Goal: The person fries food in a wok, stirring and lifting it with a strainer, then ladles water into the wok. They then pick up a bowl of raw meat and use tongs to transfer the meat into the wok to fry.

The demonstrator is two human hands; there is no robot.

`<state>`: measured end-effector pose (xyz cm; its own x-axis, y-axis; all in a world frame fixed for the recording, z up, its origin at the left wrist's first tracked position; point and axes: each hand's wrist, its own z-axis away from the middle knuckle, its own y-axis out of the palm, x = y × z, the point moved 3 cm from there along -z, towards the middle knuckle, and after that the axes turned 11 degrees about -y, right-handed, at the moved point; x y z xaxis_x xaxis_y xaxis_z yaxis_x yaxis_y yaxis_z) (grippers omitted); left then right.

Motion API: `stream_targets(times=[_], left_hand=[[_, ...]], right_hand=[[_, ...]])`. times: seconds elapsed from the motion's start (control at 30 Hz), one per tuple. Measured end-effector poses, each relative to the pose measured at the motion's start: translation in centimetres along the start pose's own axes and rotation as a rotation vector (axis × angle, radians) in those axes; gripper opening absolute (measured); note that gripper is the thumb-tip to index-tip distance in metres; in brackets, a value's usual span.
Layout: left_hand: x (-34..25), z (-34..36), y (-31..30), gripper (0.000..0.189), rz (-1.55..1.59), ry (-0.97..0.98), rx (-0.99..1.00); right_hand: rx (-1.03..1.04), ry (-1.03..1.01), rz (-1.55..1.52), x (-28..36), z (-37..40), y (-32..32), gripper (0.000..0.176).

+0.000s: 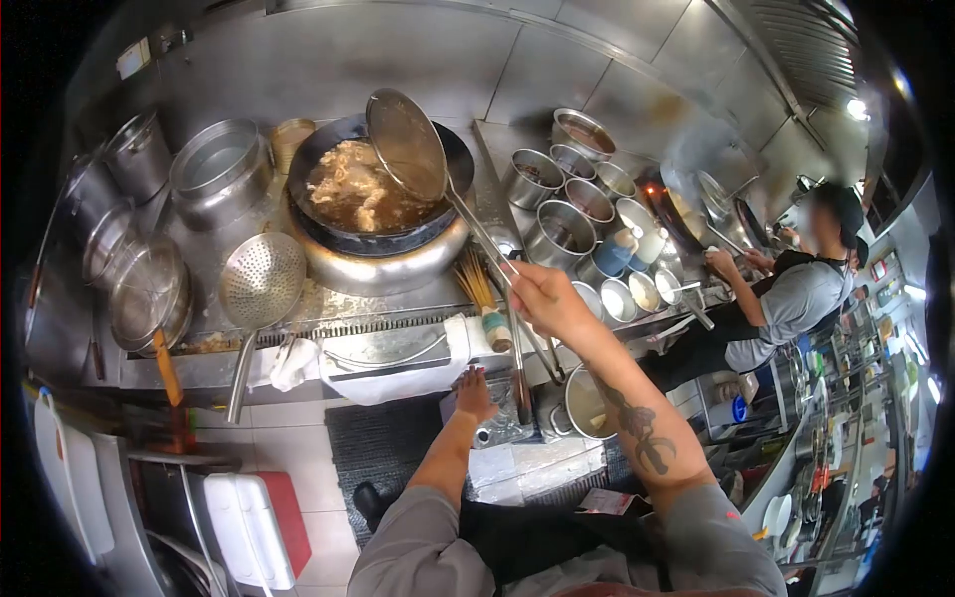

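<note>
My right hand (pixel 550 300) is wrapped round the long handle of a mesh skimmer (pixel 406 144). The skimmer's round head is tilted over the right side of a black wok (pixel 453 159). Browned fried pieces (pixel 350 184) lie in dark oil in the wok, which sits on a metal burner ring (pixel 373 267). My left hand (pixel 476 394) has its fingers stretched out at the counter's front edge, beside a white cloth (pixel 398 376). It holds nothing that I can see. Just above it lies a bamboo wok brush (pixel 485 303).
A perforated ladle (pixel 262 282) rests left of the wok, near a wire strainer (pixel 149 298) and a large pot (pixel 221 174). Several metal containers (pixel 562 231) stand to the right. Farther right, a co-worker (pixel 801 289) works at another wok. Below is a white-and-red cooler box (pixel 249 527).
</note>
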<state>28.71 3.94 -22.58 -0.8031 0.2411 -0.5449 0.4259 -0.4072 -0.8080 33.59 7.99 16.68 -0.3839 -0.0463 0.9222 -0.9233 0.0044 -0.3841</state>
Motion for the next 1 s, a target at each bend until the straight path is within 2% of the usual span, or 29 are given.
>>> stream_targets(times=[0.13, 0.23, 0.37, 0.47, 0.57, 0.63, 0.67, 0.7, 0.73, 0.77, 0.8, 0.83, 0.87, 0.9, 0.93, 0.97, 1.0], left_hand=[[-0.4, 0.1, 0.9, 0.092, -0.141, -0.016, -0.03], [2.1, -3.3, 7.5, 0.086, -0.419, -0.013, -0.107], [0.1, -4.0, 2.6, 0.076, -0.285, -0.103, 0.447], [-0.3, -0.3, 1.0, 0.068, 0.026, 0.044, 0.527], [3.0, 6.3, 1.8, 0.059, 0.188, 0.085, 0.529], [7.9, 11.6, 0.6, 0.055, 0.253, -0.115, 0.511], [9.6, 15.5, -3.6, 0.054, 0.336, -0.102, 0.414], [15.0, 17.4, -1.2, 0.054, 0.288, -0.291, 0.434], [19.1, 20.7, -2.1, 0.055, 0.355, -0.357, 0.374], [24.9, 23.6, -0.6, 0.055, 0.225, -0.528, 0.332], [28.5, 27.0, -2.2, 0.048, 0.065, -0.507, 0.36], [32.8, 31.1, -3.7, 0.055, 0.182, -0.737, 0.397], [36.0, 35.5, -5.6, 0.049, 0.101, -0.826, 0.162], [39.3, 39.4, -6.8, 0.046, 0.133, -0.992, 0.058], [45.0, 42.7, -4.9, 0.038, 0.043, -1.045, -0.078], [47.5, 45.5, -7.2, 0.028, -0.179, -0.927, 0.306], [47.4, 48.0, -9.1, 0.024, -0.378, -0.752, 0.411]], right_hand=[[0.003, -0.043, 0.05, 0.2, -0.1, -0.3, 0.033], [0.007, 0.018, -0.028, 0.1, 0.1, 0.3, 0.031], [0.051, 0.06, -0.08, 1.1, 0.4, 1.7, 0.031], [0.064, -0.007, 0.012, 0.7, -1.0, 2.9, 0.031], [0.027, -0.114, 0.169, -0.3, -2.8, 4.1, 0.028], [-0.037, -0.043, 0.142, 0.4, -3.0, 4.2, 0.028], [-0.068, -0.008, 0.13, 0.6, -3.2, 4.0, 0.028], [-0.096, -0.059, 0.143, -0.1, -4.0, 3.5, 0.028], [-0.129, -0.109, 0.156, -0.7, -4.6, 3.0, 0.028], [-0.16, -0.085, 0.138, -0.2, -4.8, 2.5, 0.029], [-0.191, -0.059, 0.12, 0.2, -5.0, 2.1, 0.029], [-0.209, -0.044, 0.083, 0.2, -5.3, 1.8, 0.03], [-0.226, -0.029, 0.048, -0.2, -6.0, 1.5, 0.03], [-0.239, -0.042, 0.031, -0.7, -6.8, 1.4, 0.03], [-0.256, -0.033, 0.062, -1.0, -7.5, 1.4, 0.03], [-0.274, -0.025, 0.094, -1.3, -8.1, 1.6, 0.03], [-0.293, -0.016, 0.125, -1.7, -8.8, 1.9, 0.03]])
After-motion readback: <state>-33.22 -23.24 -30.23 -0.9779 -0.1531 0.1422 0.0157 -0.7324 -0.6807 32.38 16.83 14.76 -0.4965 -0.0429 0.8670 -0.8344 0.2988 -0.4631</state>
